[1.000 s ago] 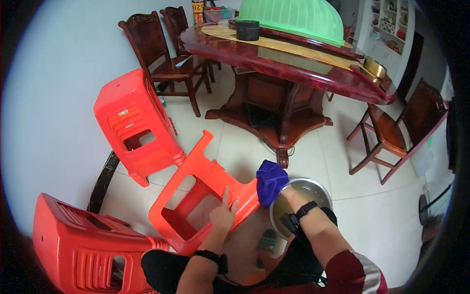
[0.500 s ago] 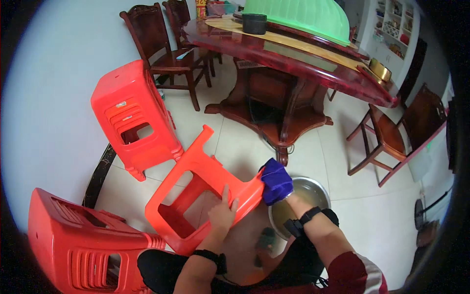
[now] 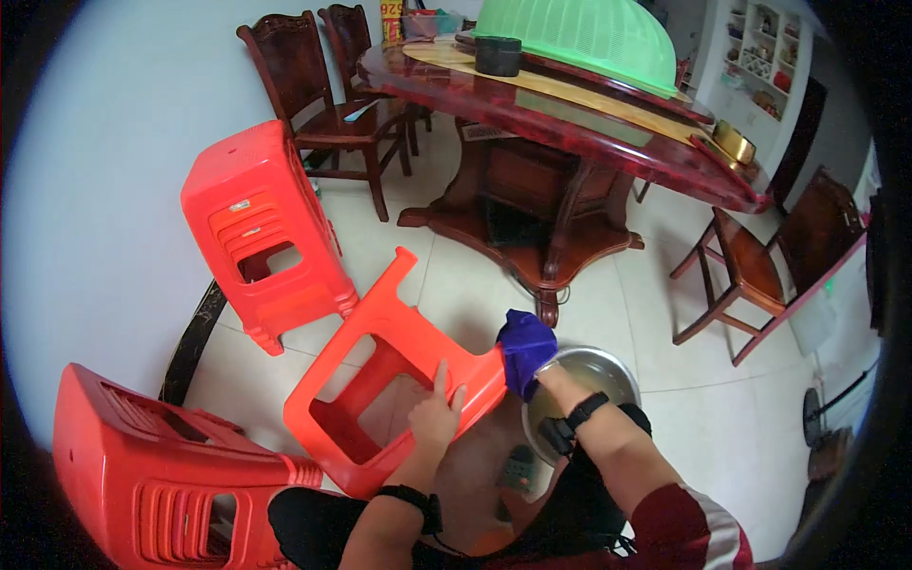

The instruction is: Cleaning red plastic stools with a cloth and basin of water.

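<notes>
A single red plastic stool (image 3: 380,309) lies tipped over in front of me, its legs pointing away and to the right. My left hand (image 3: 435,415) grips its near leg, with the index finger stretched along the plastic. A purple cloth (image 3: 527,353) covers most of my right hand (image 3: 548,382) and is pressed round the end of that leg; the fingers are hidden under it. Below my right wrist stands a metal basin (image 3: 629,372) of cloudy water, partly behind my forearm and knee.
Stacked red stools (image 3: 233,180) stand at the left, and more red stools (image 3: 104,427) are at the lower left. Ahead is a dark wooden table (image 3: 608,133) bearing a green mesh cover (image 3: 579,43). Wooden chairs (image 3: 290,71) flank it, including one chair (image 3: 750,256) at the right.
My right hand and the purple cloth have shifted slightly left, along the end of the stool leg. My left hand keeps its hold on the stool.
</notes>
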A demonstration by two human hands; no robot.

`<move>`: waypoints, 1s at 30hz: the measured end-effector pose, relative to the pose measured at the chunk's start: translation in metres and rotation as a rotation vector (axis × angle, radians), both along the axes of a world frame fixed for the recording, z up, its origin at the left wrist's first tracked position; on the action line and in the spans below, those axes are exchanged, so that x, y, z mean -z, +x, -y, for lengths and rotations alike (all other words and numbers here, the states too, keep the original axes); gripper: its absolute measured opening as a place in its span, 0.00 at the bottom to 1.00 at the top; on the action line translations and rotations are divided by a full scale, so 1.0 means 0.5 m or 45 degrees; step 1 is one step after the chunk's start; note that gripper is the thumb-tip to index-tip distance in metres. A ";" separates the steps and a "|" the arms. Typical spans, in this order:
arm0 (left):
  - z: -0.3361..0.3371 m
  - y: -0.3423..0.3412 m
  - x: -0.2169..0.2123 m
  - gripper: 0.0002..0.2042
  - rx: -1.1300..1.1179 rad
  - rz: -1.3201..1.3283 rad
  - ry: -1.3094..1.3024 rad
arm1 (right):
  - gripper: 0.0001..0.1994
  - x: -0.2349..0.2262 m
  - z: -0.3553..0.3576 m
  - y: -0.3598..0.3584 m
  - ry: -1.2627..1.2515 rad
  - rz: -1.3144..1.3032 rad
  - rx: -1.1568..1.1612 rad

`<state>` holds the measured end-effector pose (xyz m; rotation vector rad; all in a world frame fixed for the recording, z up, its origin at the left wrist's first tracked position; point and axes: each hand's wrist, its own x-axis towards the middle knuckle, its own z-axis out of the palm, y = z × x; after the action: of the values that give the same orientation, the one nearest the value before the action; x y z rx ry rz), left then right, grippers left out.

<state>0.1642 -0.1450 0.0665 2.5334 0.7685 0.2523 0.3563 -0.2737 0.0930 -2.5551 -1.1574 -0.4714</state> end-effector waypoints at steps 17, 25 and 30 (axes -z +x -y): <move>0.004 -0.001 -0.005 0.31 0.029 0.044 0.061 | 0.13 -0.112 0.018 -0.046 -0.571 -0.298 -0.176; 0.008 0.003 -0.014 0.32 0.055 0.146 0.189 | 0.11 -0.065 -0.009 -0.039 0.042 -0.496 0.170; 0.003 0.001 -0.043 0.32 0.033 -0.063 -0.118 | 0.17 -0.189 -0.018 -0.114 -0.195 -0.613 0.409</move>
<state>0.1645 -0.1468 0.0878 2.4686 0.7487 0.1423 0.2993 -0.2646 0.1873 -2.7747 -0.6375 0.1759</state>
